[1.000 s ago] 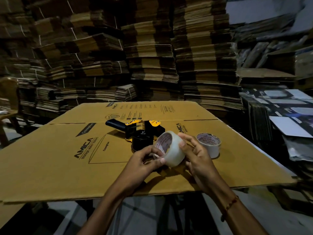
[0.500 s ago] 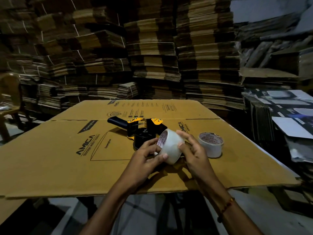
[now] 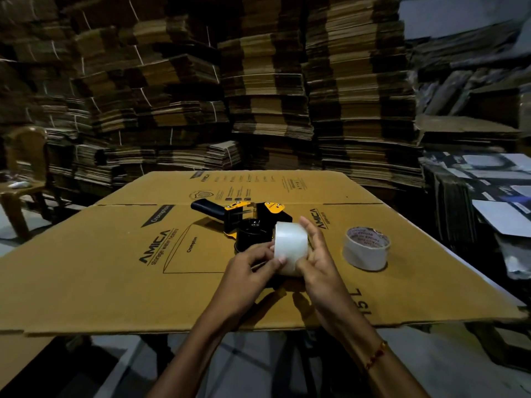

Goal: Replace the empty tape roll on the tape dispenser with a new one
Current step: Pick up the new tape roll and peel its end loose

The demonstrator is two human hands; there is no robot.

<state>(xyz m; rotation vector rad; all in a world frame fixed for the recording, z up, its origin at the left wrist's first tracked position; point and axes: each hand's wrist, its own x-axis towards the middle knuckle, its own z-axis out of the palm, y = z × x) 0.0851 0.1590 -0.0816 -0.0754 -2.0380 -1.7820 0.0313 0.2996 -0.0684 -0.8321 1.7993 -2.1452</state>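
1. Both hands are clamping the new tape roll between them, just above the flattened carton that is serving as a work surface. The left hand is curling its fingers onto the roll's near face with fingertips pressing at the lower edge, while the right hand is cupping the far side, fingers wrapping up over the top.
2. The fingertips seem to be searching for the loose tape end (I cannot make out any lifted edge), so the likely trouble is the clear film splitting or re-sticking if it is being picked at a slant.
3. Just beyond the left hand's knuckles, the tape dispenser is lying on its side, its black hub facing up and bare, handle pointing away to the left. Seating the roll the wrong way round would be leaving the sticky side facing wrongly.
4. Near the right hand, to its outer side, the spent roll is standing on the carton, apart from everything, not blocking the path to the hub.
5. Farther off, stacks of flattened cardboard are walling in the space, and a wooden chair is sitting far to the left.
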